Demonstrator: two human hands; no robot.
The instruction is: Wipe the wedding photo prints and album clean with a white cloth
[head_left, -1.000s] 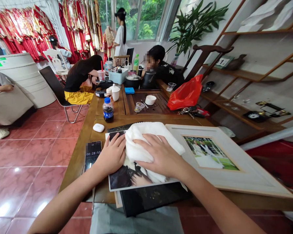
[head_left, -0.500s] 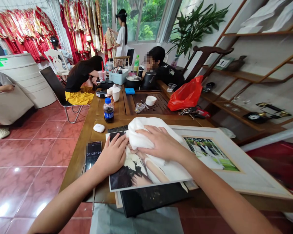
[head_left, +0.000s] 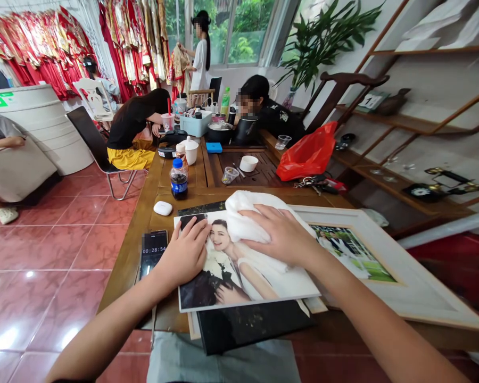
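A photo panel (head_left: 223,282) with a wedding portrait lies on top of a black board (head_left: 251,324) at the table's near edge. My left hand (head_left: 188,250) rests flat on the panel's left side, fingers spread. With my right hand (head_left: 277,234) I press a bunched white towel (head_left: 243,213) against the panel's upper right area; the fingers curve over the cloth. Part of the towel trails down beneath my right wrist. To the right, a framed wedding photo (head_left: 351,252) with a wide white mat lies partly under my right forearm.
Left of the panel are a phone (head_left: 154,255), a white earbud case (head_left: 163,208) and a cola bottle (head_left: 179,181). Beyond stand a white bowl (head_left: 248,163), a plastic cup (head_left: 230,175) and a red bag (head_left: 305,154). Two people lean on the table's far end.
My right hand and the towel have moved right across the panel, uncovering the portrait's face. My left hand stays in place. The view has shifted slightly.
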